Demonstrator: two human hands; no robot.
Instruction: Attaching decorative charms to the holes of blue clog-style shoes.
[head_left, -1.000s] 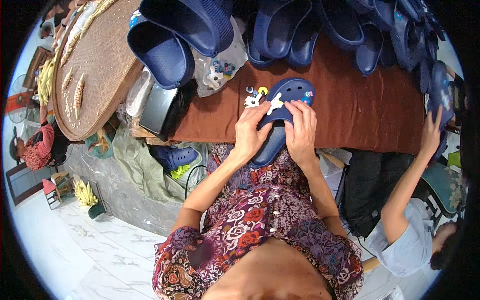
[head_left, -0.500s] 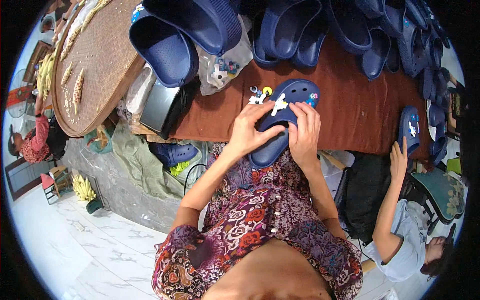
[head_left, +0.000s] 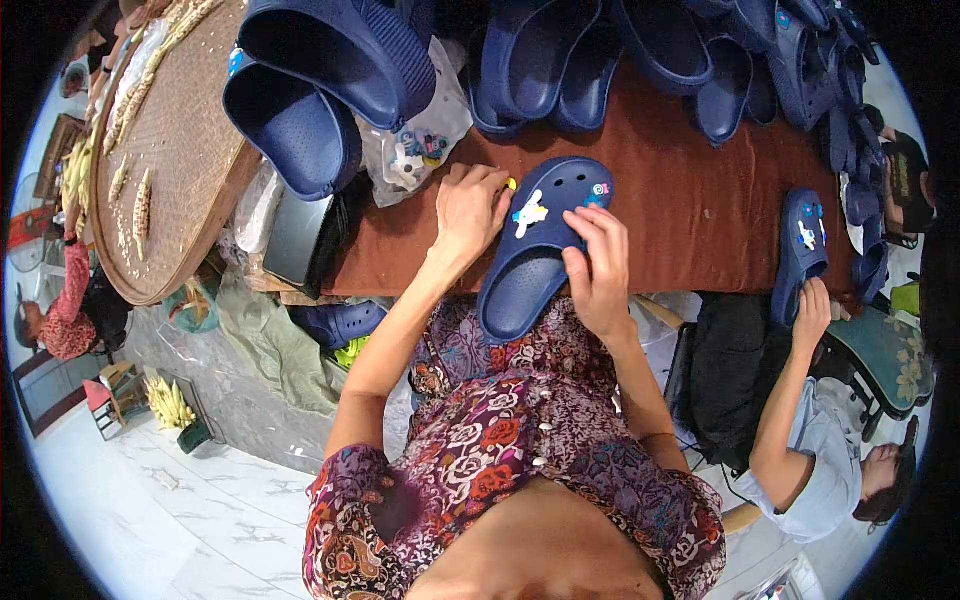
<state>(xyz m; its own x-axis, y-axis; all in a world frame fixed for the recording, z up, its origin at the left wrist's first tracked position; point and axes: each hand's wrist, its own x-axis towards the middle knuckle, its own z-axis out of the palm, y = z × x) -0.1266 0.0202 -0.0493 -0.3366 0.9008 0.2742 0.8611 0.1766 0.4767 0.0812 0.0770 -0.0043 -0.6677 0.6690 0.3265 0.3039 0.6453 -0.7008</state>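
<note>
A navy blue clog (head_left: 525, 280) lies at the table's front edge, its toe pointing away and its heel over my lap. On its upper sit a white figure charm (head_left: 529, 213) and a small blue and pink charm (head_left: 597, 193). My right hand (head_left: 600, 265) grips the clog's right side, fingers on the upper and thumb at the opening. To the left of the clog, my left hand (head_left: 470, 215) is on the brown cloth with fingers curled down over loose charms. Only a yellow bit (head_left: 512, 185) shows by its fingertips; the rest is hidden.
Several navy clogs (head_left: 540, 60) line the table's back. A clear bag of charms (head_left: 405, 160) and a dark phone-like slab (head_left: 298, 235) lie left, beside a woven tray (head_left: 180, 150) with corn. At right, another person's hand (head_left: 812, 310) holds a decorated clog (head_left: 800, 250).
My left hand has left the white charm on the clog and moved left onto the loose charms. My right hand stays on the clog. The other person's hand has shifted to the heel of their clog.
</note>
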